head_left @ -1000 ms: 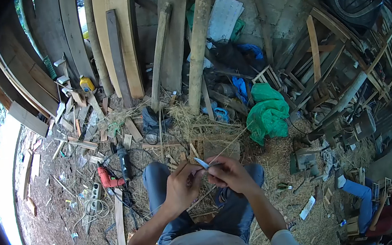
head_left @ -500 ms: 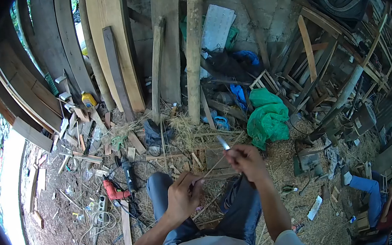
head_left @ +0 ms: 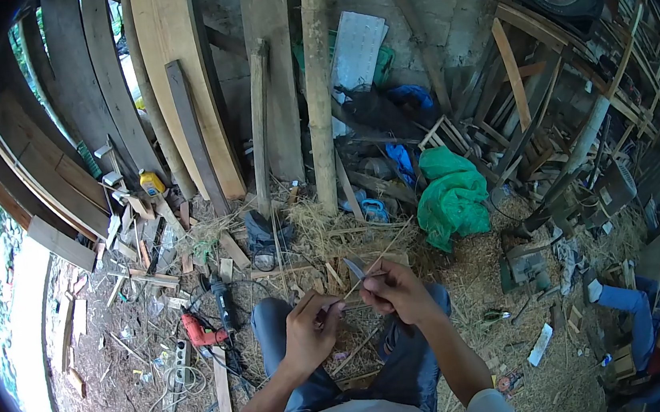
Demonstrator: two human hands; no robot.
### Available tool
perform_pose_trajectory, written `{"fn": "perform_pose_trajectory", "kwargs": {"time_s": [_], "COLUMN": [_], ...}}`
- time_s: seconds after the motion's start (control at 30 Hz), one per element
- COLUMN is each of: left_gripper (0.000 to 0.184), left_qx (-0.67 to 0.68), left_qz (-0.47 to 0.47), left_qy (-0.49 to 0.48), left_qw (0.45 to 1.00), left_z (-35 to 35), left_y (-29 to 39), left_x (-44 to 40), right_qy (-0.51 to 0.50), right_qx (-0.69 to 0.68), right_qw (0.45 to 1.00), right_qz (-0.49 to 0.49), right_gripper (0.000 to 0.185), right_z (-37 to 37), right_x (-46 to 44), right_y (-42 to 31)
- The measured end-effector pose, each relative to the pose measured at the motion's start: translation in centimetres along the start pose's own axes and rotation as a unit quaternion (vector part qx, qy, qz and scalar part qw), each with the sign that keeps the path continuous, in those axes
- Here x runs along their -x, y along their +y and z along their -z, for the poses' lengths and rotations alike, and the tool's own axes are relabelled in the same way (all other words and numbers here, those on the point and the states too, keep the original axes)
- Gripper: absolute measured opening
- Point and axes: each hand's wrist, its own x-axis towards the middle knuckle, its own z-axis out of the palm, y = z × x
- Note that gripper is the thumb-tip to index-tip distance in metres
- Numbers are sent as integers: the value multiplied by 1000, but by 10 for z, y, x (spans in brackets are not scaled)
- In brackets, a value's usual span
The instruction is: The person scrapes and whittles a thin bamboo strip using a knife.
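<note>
My left hand (head_left: 309, 333), closed over my lap, pinches one end of a thin wooden strip (head_left: 395, 239). The strip slants up and to the right, past the fingers of my right hand (head_left: 396, 294). That hand is closed around a knife, with its short metal blade (head_left: 355, 268) pointing up and left beside the strip. Whether the edge touches the strip is too small to tell. The knife's handle is hidden in my fingers. Both hands are above my knees.
A red power drill (head_left: 201, 330) and a dark power tool (head_left: 221, 298) lie left of my legs, near a power strip (head_left: 178, 365). Ahead is a green plastic bag (head_left: 451, 197). Boards (head_left: 188, 92) lean at the back. Another person's leg (head_left: 629, 311) shows at right.
My right hand with the knife has moved left and slightly down, closer to my left hand. The blade now lies by the strip. The whole view has shifted slightly.
</note>
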Motion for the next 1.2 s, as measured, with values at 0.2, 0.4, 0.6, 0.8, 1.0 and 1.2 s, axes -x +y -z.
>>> {"fn": "perform_pose_trajectory", "kwargs": {"time_s": [0.2, 0.4, 0.6, 0.8, 1.0, 1.2], "left_gripper": [9, 6, 5, 4, 5, 4], "left_qx": [-2, -9, -32, -42, 5, 41], "left_qz": [10, 22, 31, 39, 31, 57], "left_qy": [-26, -34, -50, -19, -4, -26], "left_qw": [1000, 999, 998, 998, 999, 997], "left_z": [0, 2, 12, 16, 3, 3], "left_y": [3, 4, 3, -6, -7, 2], "left_x": [5, 6, 15, 15, 7, 6], "right_qy": [8, 23, 80, 135, 6, -53], "right_qx": [23, 72, 35, 29, 101, 90], "right_qw": [1000, 997, 994, 985, 995, 995], "right_qz": [-4, -5, 59, 102, 19, -7], "right_gripper": [6, 6, 5, 8, 19, 16], "right_z": [9, 22, 54, 60, -6, -19], "right_x": [1, -4, -7, -6, 5, 2], "right_y": [-8, -17, -30, -48, -18, 4]}}
